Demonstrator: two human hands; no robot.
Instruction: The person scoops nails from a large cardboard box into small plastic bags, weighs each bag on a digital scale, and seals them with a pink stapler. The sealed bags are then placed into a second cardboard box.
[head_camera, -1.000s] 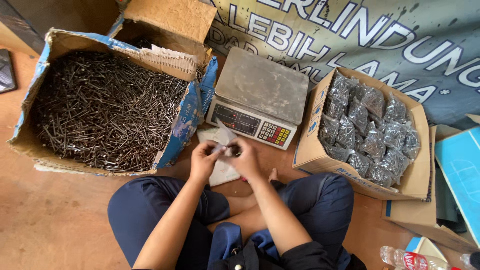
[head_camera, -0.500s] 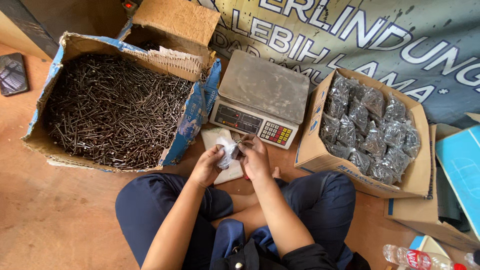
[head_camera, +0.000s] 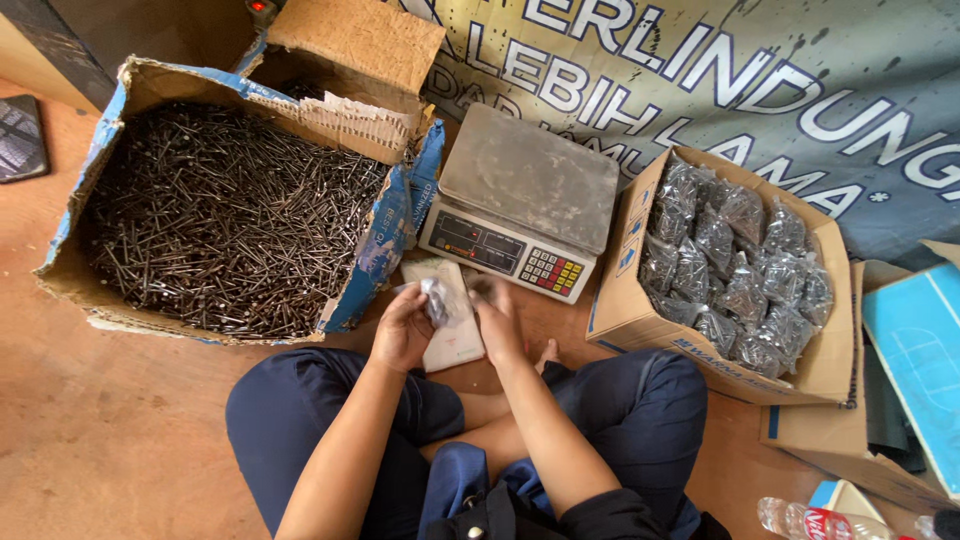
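Sitting cross-legged on the floor (head_camera: 130, 450), you hold a small clear bag (head_camera: 437, 298) of nails between both hands, just in front of the scale (head_camera: 520, 200). Your left hand (head_camera: 402, 328) curls closed around the bag's left side, fingers pinching the plastic. Your right hand (head_camera: 497, 318) sits just right of the bag, fingers bent toward it; you seem to grip its edge, though motion blur hides the exact contact. The bag hangs above a pale flat pack (head_camera: 452, 340) lying on the floor under your hands. To your left, an open box (head_camera: 80, 290) is full of loose nails (head_camera: 220, 220). To your right, another carton (head_camera: 630, 310) holds filled bags (head_camera: 740, 265), well apart from your hands
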